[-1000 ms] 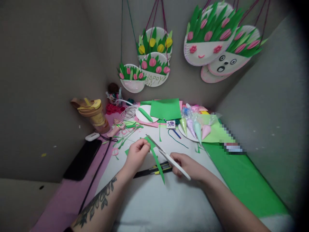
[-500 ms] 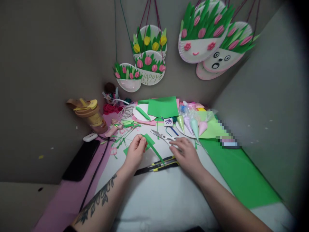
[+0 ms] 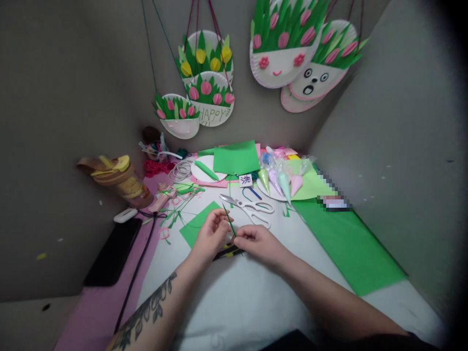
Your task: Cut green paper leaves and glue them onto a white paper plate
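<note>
My left hand and my right hand meet over the white table, both pinched on a narrow green paper strip that stands edge-on between them. White-handled scissors lie open on the table just beyond my right hand, not touched. A green paper sheet lies flat under and left of my left hand. A black and yellow utility knife lies partly hidden beneath both hands.
A large green sheet covers the right side. Farther back sit a paper plate, another green sheet, pastel cones and paper scraps. A black phone, cable and brown jar are at the left. Decorated plates hang on the wall.
My right hand set the scissors down on the table and came back to the green strip held by my left hand. The view shifted right, and the strip now stands upright between both hands.
</note>
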A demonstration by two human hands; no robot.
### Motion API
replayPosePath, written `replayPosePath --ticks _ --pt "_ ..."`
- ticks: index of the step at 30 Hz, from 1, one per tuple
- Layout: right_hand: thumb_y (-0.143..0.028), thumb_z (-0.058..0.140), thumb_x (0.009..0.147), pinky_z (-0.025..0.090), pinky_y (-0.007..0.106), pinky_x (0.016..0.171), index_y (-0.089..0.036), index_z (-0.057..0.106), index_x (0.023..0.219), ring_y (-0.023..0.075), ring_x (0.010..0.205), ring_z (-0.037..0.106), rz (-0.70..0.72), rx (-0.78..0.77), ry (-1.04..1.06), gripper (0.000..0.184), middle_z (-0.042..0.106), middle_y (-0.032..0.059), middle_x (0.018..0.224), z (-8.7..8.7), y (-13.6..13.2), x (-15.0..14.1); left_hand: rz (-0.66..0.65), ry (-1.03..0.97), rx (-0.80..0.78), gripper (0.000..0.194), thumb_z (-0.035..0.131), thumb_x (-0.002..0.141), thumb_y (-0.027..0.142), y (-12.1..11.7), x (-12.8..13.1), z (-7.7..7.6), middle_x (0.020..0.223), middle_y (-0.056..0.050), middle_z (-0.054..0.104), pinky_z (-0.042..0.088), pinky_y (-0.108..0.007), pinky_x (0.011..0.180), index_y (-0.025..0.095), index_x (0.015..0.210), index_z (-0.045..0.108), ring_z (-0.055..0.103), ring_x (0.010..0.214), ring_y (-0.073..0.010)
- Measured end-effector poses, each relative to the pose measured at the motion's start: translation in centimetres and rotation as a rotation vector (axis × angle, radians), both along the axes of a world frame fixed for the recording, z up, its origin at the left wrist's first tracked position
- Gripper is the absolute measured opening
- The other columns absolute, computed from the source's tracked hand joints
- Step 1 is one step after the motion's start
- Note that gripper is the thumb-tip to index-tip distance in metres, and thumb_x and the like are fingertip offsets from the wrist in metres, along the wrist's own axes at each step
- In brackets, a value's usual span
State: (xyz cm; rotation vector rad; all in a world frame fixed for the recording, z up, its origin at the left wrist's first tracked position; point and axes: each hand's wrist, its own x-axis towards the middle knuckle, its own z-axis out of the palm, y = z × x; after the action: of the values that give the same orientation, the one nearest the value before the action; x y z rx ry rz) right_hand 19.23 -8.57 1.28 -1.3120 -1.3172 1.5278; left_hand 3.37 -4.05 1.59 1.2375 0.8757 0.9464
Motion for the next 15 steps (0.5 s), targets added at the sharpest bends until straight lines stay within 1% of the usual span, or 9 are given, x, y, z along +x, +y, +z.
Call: replayPosePath --ticks 1,3,5,9,12,14,15 --pt "-0.039 0.062 0.077 0.024 0.023 0.05 -0.017 0.056 0.065 0.0087 0.053 0.033 -0.021 0.044 -0.039 0.026 0.041 -0.0056 0.055 0.0 0.1 -0.1 -0.035 0.013 -0.009 0.044 0.066 0.075 0.054 0.0 0.0 -0.2 0.086 -0.003 0.061 0.041 -0.023 0.059 0.017 0.098 0.059 0.051 0.067 -0.0113" --pt "-0.038 0.061 0.076 0.027 0.023 0.052 -0.017 0.057 0.065 0.0096 0.056 0.036 -0.059 0.112 -0.101 0.024 0.042 -0.0051 0.057 -0.1 0.2 -0.2 -0.102 0.053 -0.032 0.04 0.07 0.073 0.052 0.0 0.1 -0.6 0.081 -0.004 0.062 0.043 -0.025 0.064 0.016 0.088 0.063 0.054 0.07 -0.0132" --pt "-0.038 0.06 0.076 0.029 0.023 0.053 -0.017 0.058 0.065 0.0104 0.057 0.038 -0.087 0.132 -0.126 0.024 0.044 -0.0045 0.058 -0.2 0.2 -0.3 -0.123 0.076 -0.061 0.037 0.07 0.073 0.05 0.0 0.1 -0.8 0.077 -0.004 0.064 0.044 -0.026 0.068 0.015 0.079 0.064 0.056 0.072 -0.015" --pt "-0.04 0.059 0.076 0.031 0.024 0.053 -0.017 0.06 0.069 0.011 0.056 0.04 -0.088 0.097 -0.081 0.024 0.047 -0.0036 0.059 -0.5 0.1 -0.2 -0.114 0.07 -0.091 0.034 0.072 0.071 0.047 0.0 -0.1 -0.5 0.077 -0.004 0.064 0.043 -0.026 0.067 0.014 0.079 0.069 0.056 0.071 -0.0149" --pt "-0.039 0.055 0.079 0.03 0.024 0.052 -0.019 0.054 0.063 0.0109 0.055 0.038 -0.08 0.12 -0.092 0.026 0.042 -0.0043 0.056 -0.8 -0.1 0.0 -0.118 0.116 -0.068 0.033 0.068 0.074 0.047 -0.2 -0.2 0.1 0.072 -0.003 0.06 0.04 -0.024 0.061 0.015 0.08 0.072 0.052 0.066 -0.0133" --pt "-0.035 0.052 0.08 0.029 0.024 0.052 -0.02 0.047 0.058 0.011 0.054 0.036 -0.092 0.174 -0.156 0.027 0.038 -0.0048 0.054 -0.9 -0.2 0.0 -0.09 0.156 -0.04 0.031 0.067 0.075 0.045 -0.4 0.0 0.4 0.065 -0.001 0.053 0.036 -0.024 0.057 0.014 0.071 0.07 0.046 0.061 -0.0115" --pt "-0.032 0.052 0.08 0.029 0.025 0.052 -0.02 0.043 0.056 0.0112 0.054 0.036 -0.098 0.215 -0.201 0.027 0.037 -0.0048 0.054 -0.8 -0.3 -0.1 -0.062 0.175 -0.025 0.031 0.067 0.074 0.043 -0.5 0.1 0.4 0.062 0.001 0.05 0.035 -0.023 0.057 0.014 0.063 0.066 0.044 0.06 -0.0108"
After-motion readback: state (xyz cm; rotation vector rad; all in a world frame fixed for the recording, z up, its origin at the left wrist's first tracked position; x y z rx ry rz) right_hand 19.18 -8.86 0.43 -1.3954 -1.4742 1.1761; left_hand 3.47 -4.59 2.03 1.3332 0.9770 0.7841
